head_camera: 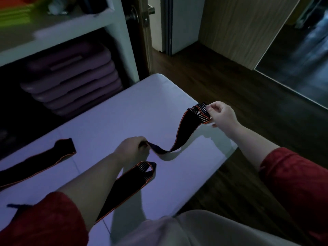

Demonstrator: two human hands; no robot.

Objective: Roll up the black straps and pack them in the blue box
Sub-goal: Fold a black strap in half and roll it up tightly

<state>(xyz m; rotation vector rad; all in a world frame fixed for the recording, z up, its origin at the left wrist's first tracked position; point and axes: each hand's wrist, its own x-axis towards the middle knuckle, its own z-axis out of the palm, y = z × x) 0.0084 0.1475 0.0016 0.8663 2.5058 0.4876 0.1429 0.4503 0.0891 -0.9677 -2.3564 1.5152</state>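
Note:
A black strap with orange edging (184,129) hangs stretched between both hands above the white table (110,121). My right hand (222,115) pinches its striped end near the table's right edge. My left hand (132,149) grips the other, thin end over the middle of the table. A second black strap (127,185) lies flat under my left forearm. A third strap (40,164) lies flat at the left. The blue box is not in view.
A white shelf unit (122,38) stands behind the table with a stack of purple lidded containers (74,80) on its lower level. A door (145,32) and dark wood floor (230,82) lie to the right. My knees (186,229) are below the table's near edge.

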